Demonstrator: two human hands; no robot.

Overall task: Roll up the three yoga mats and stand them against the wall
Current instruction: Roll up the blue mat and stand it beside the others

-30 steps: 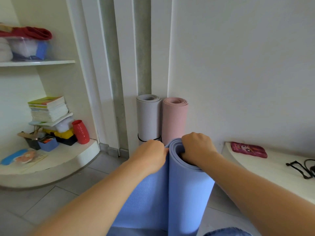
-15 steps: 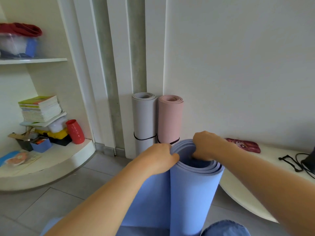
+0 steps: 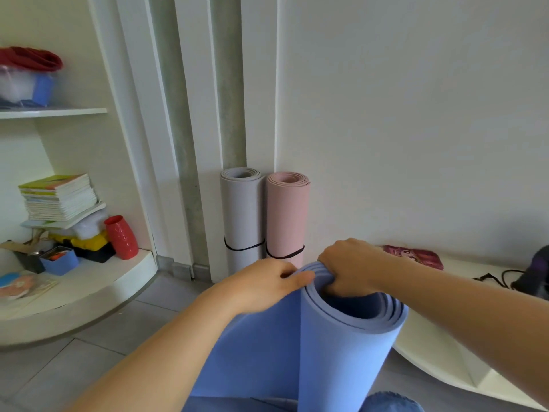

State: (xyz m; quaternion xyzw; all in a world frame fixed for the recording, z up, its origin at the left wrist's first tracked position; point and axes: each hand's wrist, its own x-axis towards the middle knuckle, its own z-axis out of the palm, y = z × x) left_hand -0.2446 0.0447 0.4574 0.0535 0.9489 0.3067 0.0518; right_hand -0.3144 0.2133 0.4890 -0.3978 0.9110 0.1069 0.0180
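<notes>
Head view: the white wall (image 3: 416,114) fills the space beyond both hands. The blue yoga mat (image 3: 341,352) stands on end directly under the hands, loosely rolled on the right hand's side, with an unrolled flap hanging flat below the left hand. Past the hands, against the wall, the grey yoga mat (image 3: 242,215) and the pink yoga mat (image 3: 286,218) stand upright and touching, each fully rolled and ringed by a black elastic band (image 3: 243,248). A curved white shelf (image 3: 89,292) lies well off to the left hand's outer side, carrying a stack of books (image 3: 58,197) and a red vase (image 3: 121,237). The right hand (image 3: 350,263) is clamped on the roll's top rim, fingers curled down into the open core. The left hand (image 3: 261,283) grips the flap's top edge just beside it, thumb lying over the rim. A pink pouch (image 3: 413,257) rests on a white ledge (image 3: 445,352) beyond the right wrist.
</notes>
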